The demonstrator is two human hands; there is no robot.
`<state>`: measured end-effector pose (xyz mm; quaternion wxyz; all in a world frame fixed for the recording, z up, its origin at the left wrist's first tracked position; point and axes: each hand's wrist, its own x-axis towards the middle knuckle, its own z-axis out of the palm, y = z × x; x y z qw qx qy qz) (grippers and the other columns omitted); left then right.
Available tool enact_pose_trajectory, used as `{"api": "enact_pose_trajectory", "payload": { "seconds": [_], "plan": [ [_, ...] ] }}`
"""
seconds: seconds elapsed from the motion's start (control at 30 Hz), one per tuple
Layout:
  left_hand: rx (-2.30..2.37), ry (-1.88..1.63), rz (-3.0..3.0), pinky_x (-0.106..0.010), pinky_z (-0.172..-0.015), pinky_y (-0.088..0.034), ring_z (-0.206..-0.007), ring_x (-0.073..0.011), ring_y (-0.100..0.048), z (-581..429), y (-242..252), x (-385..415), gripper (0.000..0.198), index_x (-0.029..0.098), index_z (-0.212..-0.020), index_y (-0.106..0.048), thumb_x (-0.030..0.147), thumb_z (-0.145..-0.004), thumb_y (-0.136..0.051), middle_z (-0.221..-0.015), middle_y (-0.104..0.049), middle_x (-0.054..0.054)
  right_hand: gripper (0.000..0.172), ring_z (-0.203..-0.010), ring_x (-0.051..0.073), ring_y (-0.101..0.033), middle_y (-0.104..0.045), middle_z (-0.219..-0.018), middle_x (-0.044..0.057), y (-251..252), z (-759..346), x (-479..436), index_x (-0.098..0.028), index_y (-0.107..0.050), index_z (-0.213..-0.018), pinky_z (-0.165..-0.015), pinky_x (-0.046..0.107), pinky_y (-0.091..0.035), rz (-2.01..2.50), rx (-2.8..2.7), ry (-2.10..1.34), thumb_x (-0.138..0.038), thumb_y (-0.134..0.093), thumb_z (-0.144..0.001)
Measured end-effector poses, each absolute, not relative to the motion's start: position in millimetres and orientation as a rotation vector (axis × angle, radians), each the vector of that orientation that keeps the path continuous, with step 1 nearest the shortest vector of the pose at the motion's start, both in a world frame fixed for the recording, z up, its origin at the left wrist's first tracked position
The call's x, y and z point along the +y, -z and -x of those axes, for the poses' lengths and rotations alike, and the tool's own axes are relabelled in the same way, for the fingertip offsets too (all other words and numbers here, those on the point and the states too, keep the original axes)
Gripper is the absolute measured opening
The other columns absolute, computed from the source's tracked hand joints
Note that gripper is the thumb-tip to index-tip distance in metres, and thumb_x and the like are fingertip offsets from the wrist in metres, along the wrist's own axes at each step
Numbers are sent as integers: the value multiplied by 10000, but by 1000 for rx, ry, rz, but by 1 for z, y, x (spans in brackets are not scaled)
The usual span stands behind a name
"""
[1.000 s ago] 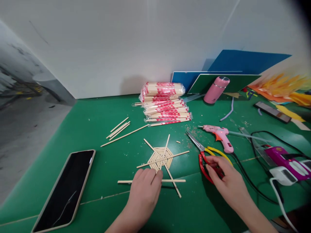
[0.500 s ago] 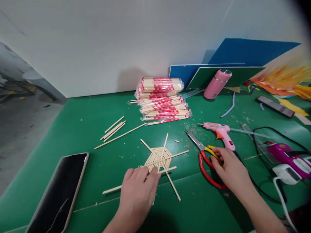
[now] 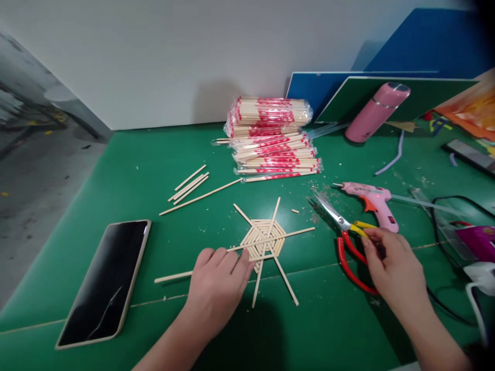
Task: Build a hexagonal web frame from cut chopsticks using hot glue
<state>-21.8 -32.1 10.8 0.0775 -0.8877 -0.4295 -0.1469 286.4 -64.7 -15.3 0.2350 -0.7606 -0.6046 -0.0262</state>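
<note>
A small hexagonal piece built of wooden sticks (image 3: 264, 240) lies flat on the green table (image 3: 127, 170), with long sticks crossing it like spokes. My left hand (image 3: 216, 288) rests palm down at its near left corner, fingers pressed together over a long loose stick (image 3: 172, 276) that runs out to the left. My right hand (image 3: 394, 268) is curled over the handles of the red and yellow scissors (image 3: 346, 234), fingertips on the yellow loop. The scissors lie on the table with blades pointing away left.
A phone (image 3: 106, 281) lies face up at the near left. Loose sticks (image 3: 191, 185) and wrapped chopstick bundles (image 3: 273, 136) sit behind. A pink glue gun (image 3: 373, 201), pink bottle (image 3: 377, 111), coloured boards (image 3: 390, 93), black cables (image 3: 444, 216) and a purple device (image 3: 477, 242) fill the right side.
The long stick under my left hand swung from level in front of the piece to slanting out left. My right hand slid from the red handle up to the yellow one.
</note>
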Motion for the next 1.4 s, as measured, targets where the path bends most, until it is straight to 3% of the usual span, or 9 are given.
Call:
{"api": "enact_pose_trajectory", "payload": {
  "seconds": [0.17, 0.33, 0.53, 0.73, 0.87, 1.1, 1.4],
  "plan": [
    [-1251, 404, 2664, -318, -614, -300, -564, -141, -456, 24, -7, -29, 194, 171, -901, -613, 229, -841, -438, -572, -540, 6, 219, -837, 231, -538, -571, -860, 74, 17, -283, -66, -191, -537, -878, -758, 375, -434, 2082, -1683, 69, -351, -421, -782],
    [-1390, 546, 2735, -315, -621, -315, -571, -137, -459, 27, -9, -26, 205, 171, -783, -607, 224, -846, -419, -604, -556, -4, 300, -872, 223, -520, -537, -945, 85, 0, -262, -53, -180, -511, -1044, -773, 365, -427, 2004, -1627, 116, -313, -485, -777],
    [-1241, 824, 2921, -285, -574, -318, -554, -122, -420, 23, -9, -30, 127, 148, -736, -565, 196, -815, -478, -573, -513, 1, 186, -815, 192, -522, -561, -851, 56, -13, -222, 2, -201, -594, -945, -723, 319, -435, 1779, -2040, -46, -255, -477, -811],
    [-986, 609, 3100, -307, -589, -322, -591, -126, -424, 15, -3, -44, 143, 124, -903, -557, 218, -807, -505, -658, -524, -5, 150, -769, 194, -496, -555, -759, 42, -4, -211, 29, -216, -639, -794, -683, 313, -409, 1761, -2241, -64, -262, -497, -804],
    [-891, 517, 3119, -328, -585, -328, -608, -138, -430, 12, -5, -45, 176, 102, -955, -545, 167, -812, -465, -702, -522, -23, 156, -806, 192, -505, -549, -852, 61, -8, -208, 25, -195, -606, -817, -691, 309, -413, 1770, -2240, -111, -246, -459, -827],
    [-933, 542, 3120, -319, -545, -338, -599, -140, -428, 11, 5, -45, 204, 92, -980, -536, 127, -824, -409, -694, -508, -33, 138, -812, 145, -519, -553, -893, 31, -30, -175, -18, -219, -571, -872, -714, 278, -424, 1463, -2272, -729, -205, -438, -839],
    [-941, 510, 3157, -325, -540, -383, -593, -154, -446, 8, 8, -43, 234, 104, -909, -558, 100, -813, -345, -693, -505, -49, 147, -842, 160, -513, -537, -946, 41, -1, -163, -31, -225, -622, -841, -704, 304, -443, 1465, -2228, -606, -179, -490, -797]
  ]
}}
